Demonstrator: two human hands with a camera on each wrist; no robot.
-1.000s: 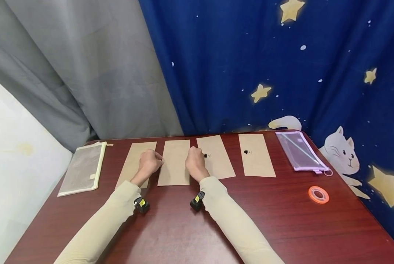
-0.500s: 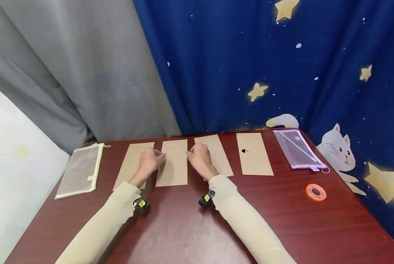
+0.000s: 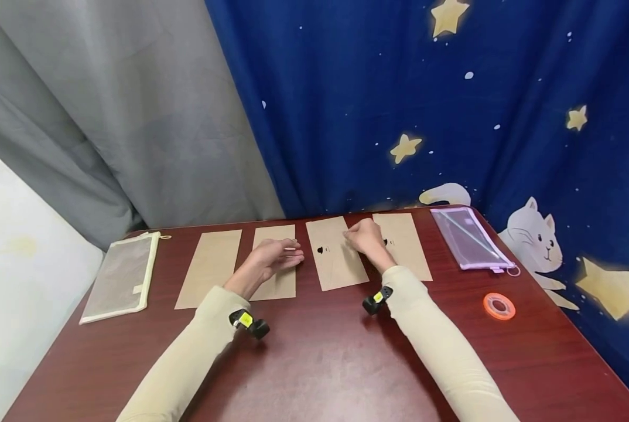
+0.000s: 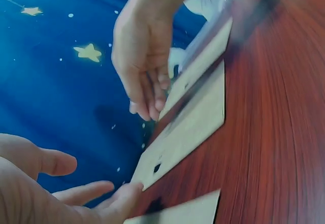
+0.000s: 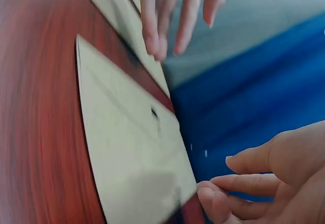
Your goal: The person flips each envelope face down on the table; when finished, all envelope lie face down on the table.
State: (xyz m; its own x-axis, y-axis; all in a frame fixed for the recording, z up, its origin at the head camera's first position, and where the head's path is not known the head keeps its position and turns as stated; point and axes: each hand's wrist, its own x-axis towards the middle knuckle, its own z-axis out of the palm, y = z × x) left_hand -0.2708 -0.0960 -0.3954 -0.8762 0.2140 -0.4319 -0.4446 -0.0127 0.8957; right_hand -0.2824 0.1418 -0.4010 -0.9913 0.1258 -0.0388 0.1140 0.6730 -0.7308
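Four flat brown kraft-paper rectangles lie in a row across the far side of the table in the head view. My left hand (image 3: 274, 258) hovers over the second paper (image 3: 280, 288), fingers extended and palm facing right. To its right lies the third paper (image 3: 341, 266), tilted slightly, with a small black mark on its left part. My right hand (image 3: 368, 239) is between that sheet and the fourth paper (image 3: 413, 252), partly covering the latter's black mark. Its fingers are loosely bent, with a gap to the thumb in the right wrist view (image 5: 254, 178), and nothing shows in them.
The first paper (image 3: 209, 268) lies at the left end of the row. Beyond it is a cream-edged mesh zip pouch (image 3: 120, 272). A purple mesh pouch (image 3: 469, 237) with a thin pale stick inside and an orange ring-shaped roll (image 3: 499, 306) sit right. Curtains (image 3: 346, 117) hang behind.
Both hands have moved right: the left from the first paper's edge to over the second, its fingers straightening; the right off the third paper toward the fourth, uncovering the third's black mark.
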